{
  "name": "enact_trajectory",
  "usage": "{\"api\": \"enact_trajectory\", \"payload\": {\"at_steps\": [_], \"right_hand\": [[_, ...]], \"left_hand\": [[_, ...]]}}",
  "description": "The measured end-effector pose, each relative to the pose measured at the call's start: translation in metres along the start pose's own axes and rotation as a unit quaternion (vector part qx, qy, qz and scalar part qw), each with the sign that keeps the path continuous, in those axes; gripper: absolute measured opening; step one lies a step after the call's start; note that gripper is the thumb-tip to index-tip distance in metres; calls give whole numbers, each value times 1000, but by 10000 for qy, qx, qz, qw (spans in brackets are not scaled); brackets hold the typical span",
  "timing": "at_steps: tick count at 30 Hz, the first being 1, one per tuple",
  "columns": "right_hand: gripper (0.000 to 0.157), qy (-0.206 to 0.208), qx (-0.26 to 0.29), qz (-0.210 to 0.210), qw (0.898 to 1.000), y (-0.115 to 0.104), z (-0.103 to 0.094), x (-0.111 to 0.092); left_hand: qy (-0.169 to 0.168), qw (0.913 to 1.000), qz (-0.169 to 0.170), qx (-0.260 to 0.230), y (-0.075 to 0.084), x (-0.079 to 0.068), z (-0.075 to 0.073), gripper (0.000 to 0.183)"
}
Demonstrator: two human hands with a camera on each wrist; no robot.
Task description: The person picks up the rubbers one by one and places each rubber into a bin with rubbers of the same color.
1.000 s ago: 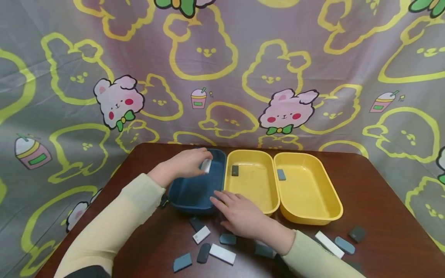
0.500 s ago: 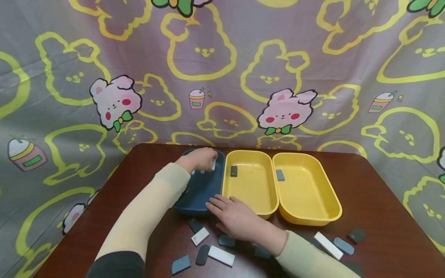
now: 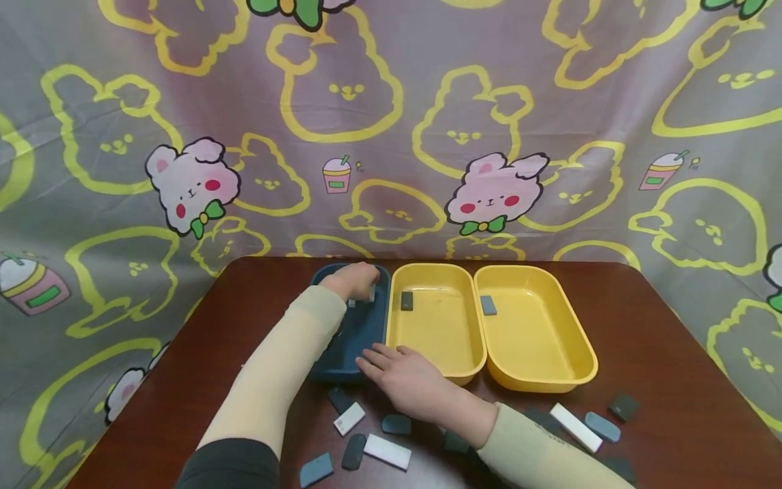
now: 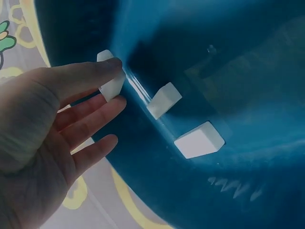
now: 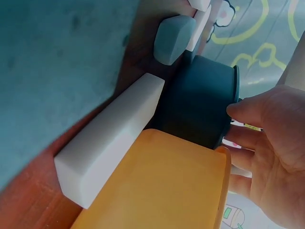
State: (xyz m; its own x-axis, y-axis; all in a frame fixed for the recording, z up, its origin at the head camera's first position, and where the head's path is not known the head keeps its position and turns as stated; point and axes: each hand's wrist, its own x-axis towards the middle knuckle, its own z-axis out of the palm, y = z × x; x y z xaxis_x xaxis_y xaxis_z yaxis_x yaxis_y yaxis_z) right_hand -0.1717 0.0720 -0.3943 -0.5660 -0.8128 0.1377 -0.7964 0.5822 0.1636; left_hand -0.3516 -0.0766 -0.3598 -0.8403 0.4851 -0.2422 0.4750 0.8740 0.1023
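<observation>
Inside the blue tray [image 3: 360,343], toward its far end, my left hand [image 3: 354,280] pinches a small white block [image 4: 113,88] between thumb and fingertips, close to the tray's wall. Two more white blocks, one nearer [image 4: 164,100] and one farther [image 4: 200,141], lie on the tray's bottom beside that hand. My right hand [image 3: 411,384] rests with fingers extended at the near rims of the blue tray and the middle yellow tray [image 3: 440,333]. That yellow tray contains one dark block [image 3: 406,301].
At the right stands another yellow tray [image 3: 544,339], with a blue-grey block [image 3: 488,305] inside. Several loose blocks lie in front of the trays, among them a white one [image 3: 387,452], a blue-grey one [image 3: 316,470] and a dark one [image 3: 623,407]. A patterned curtain [image 3: 391,136] hangs behind the table.
My left hand has moved right and lower into the blue tray, still pinching the white block. White blocks in the tray have come into sight. The right hand stays at the rims.
</observation>
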Motion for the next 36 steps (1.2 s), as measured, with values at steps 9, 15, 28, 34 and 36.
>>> {"api": "enact_trajectory", "payload": {"at_steps": [9,15,28,34,36], "right_hand": [[39,81,-59,-10,9999,-1,2,-2],[38,166,-71,-19,9998,-1,4,-3],[39,105,10,25,9999,0,5,-1],[39,60,54,45,10000,0,4,-1],[39,32,90,55,9999,0,4,-1]], "left_hand": [[-6,9996,-270,-109,-1,10,10,20],[-9,9998,-184,-85,0,12,14,16],[50,9999,-75,-126,-4,12,19,17],[56,9999,-89,-49,-6,16,22,17],[28,9999,-101,-17,-6,17,22,17]]}}
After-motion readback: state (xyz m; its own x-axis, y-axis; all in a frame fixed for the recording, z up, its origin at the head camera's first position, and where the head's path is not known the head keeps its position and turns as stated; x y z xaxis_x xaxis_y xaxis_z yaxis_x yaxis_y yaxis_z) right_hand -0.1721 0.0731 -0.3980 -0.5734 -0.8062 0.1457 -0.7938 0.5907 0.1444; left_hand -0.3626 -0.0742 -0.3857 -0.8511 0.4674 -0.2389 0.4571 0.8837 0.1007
